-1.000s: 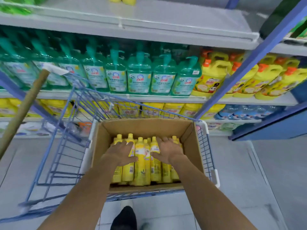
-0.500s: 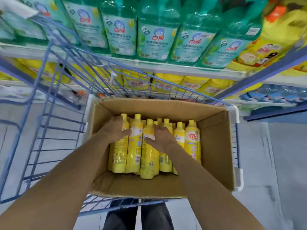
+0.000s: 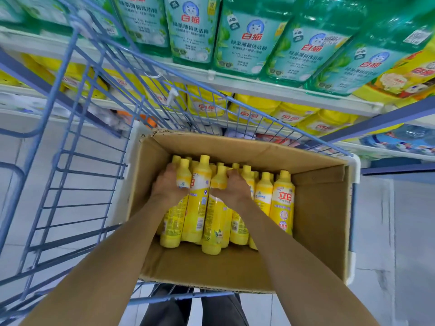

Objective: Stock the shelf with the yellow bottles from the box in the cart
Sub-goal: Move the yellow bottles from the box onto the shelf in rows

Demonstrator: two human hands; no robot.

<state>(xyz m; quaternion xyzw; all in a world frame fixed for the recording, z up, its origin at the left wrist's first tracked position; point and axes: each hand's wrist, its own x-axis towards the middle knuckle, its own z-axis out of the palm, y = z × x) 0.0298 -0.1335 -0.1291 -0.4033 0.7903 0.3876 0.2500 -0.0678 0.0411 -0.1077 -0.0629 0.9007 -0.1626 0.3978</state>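
Note:
An open cardboard box [image 3: 320, 227] sits in the blue wire cart [image 3: 77, 175] and holds several yellow bottles [image 3: 282, 203] standing tightly packed. My left hand [image 3: 168, 187] is wrapped around the upper part of a yellow bottle [image 3: 173, 227] at the left of the group. My right hand [image 3: 235, 188] grips another yellow bottle [image 3: 215, 222] near the middle. Both held bottles lean toward me, their bases a little ahead of the others. The shelf [image 3: 259, 87] rises just behind the cart.
Large green detergent bottles [image 3: 242, 36] fill the shelf level above the cart, with big yellow jugs [image 3: 289, 116] on the level below and at the right [image 3: 400, 78]. A blue shelf upright [image 3: 376, 118] slants at the right. Grey tiled floor [image 3: 412, 231] lies beside the cart.
My head has moved closer and lower over the box. Both hands have gone from resting on the bottle tops to gripping two bottles, which now tilt toward me.

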